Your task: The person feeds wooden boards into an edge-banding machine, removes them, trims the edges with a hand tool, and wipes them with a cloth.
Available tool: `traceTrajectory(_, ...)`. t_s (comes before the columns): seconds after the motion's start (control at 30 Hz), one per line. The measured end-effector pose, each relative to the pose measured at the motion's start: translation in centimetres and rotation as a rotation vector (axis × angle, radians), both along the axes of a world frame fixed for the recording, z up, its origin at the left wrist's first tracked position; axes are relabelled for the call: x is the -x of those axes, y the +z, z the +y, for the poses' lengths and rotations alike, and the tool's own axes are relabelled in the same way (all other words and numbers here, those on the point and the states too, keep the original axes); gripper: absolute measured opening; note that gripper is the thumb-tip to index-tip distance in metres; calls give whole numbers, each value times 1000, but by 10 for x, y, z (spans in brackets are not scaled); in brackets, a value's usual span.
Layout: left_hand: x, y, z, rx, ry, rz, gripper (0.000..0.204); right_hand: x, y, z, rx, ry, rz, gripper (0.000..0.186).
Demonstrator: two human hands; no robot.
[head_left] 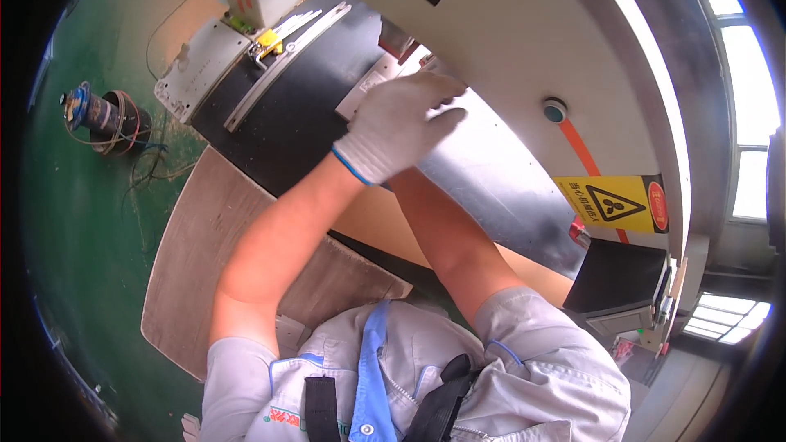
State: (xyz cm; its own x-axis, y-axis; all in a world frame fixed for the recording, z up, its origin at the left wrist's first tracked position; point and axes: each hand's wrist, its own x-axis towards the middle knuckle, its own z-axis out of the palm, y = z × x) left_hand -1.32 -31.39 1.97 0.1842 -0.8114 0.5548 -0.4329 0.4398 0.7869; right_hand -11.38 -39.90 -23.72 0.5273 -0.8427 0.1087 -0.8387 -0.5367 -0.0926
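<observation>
Over the black machine table (319, 57), my left hand (401, 127) wears a pale knitted glove with a blue cuff edge. Its thumb and bent fingers point right and stand apart, with nothing visible between them. My right forearm (446, 237) reaches up and passes behind the left glove. That glove hides my right hand, so its fingers cannot be seen. Close by the left glove lies a pale rectangular block (360, 90). Below the forearms, a light-brown strip of board (381, 217) runs along the near side of the table.
A large pale machine panel (508, 57) with a dark knob (555, 109) and a yellow warning sign (612, 203) rises at right. A metal rail (286, 65) crosses the table. Left are a grey-brown board (221, 254) and a blue-topped cylindrical device (102, 115) with cables.
</observation>
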Motion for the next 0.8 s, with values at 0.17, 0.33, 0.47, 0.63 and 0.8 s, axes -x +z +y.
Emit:
traceTrajectory(0.17,61,67,-7,-26,-30,130,31,-37,41,36,-46,-98,59,42)
traceTrajectory(0.33,88,70,-20,-153,68,361,21,-30,76,39,-105,60,-5,42)
traceTrajectory(0.47,95,78,-22,-234,144,301,23,-29,76,29,-129,52,0,40)
traceTrajectory(0.63,91,45,23,-218,52,346,26,-23,77,23,-137,0,-6,38)
traceTrajectory(0.8,66,5,157,-536,153,313,29,-30,73,36,-177,40,34,39)
